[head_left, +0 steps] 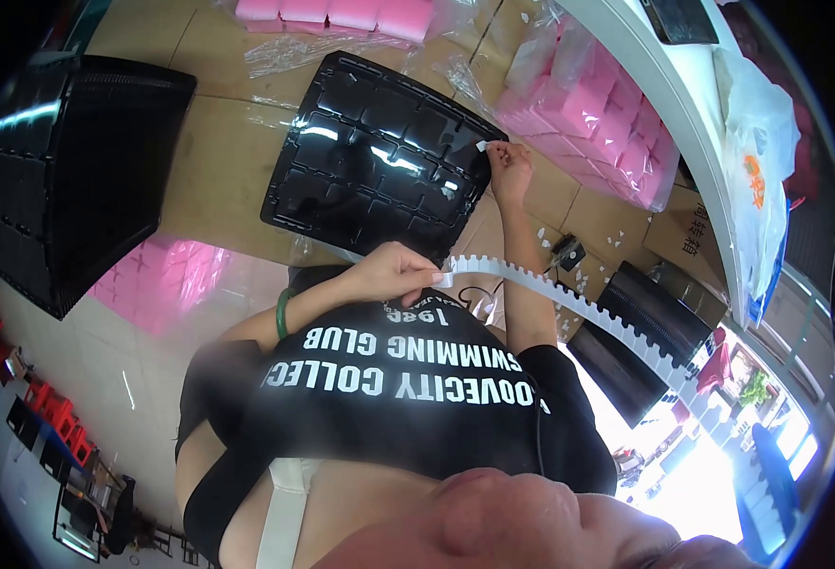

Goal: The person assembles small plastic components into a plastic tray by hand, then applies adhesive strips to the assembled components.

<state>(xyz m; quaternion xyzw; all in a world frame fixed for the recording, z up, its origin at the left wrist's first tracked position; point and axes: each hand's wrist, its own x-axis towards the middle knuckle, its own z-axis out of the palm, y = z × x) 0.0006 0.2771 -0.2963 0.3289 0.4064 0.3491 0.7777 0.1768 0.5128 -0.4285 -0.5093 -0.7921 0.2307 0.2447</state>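
Note:
My left hand (pixel 397 274) is closed in a pinch on the near end of a long white strip (pixel 569 296) with notches along one edge. From those fingers the strip arcs away to the right. A black plastic tray (pixel 365 201) with moulded compartments lies in front of me, shiny under the light. At its far right corner, my right hand (pixel 510 173) pinches a small white piece (pixel 482 146), which appears to touch the tray's edge. Whether that piece is stuck down, I cannot tell.
Stacked black trays (pixel 104 152) stand at the left. Pink foam blocks in clear plastic (pixel 598 119) lie at the far right, with more pink foam (pixel 342 13) at the back. White scraps surround a small dark object (pixel 566 252). A white curved edge (pixel 664 104) borders the right.

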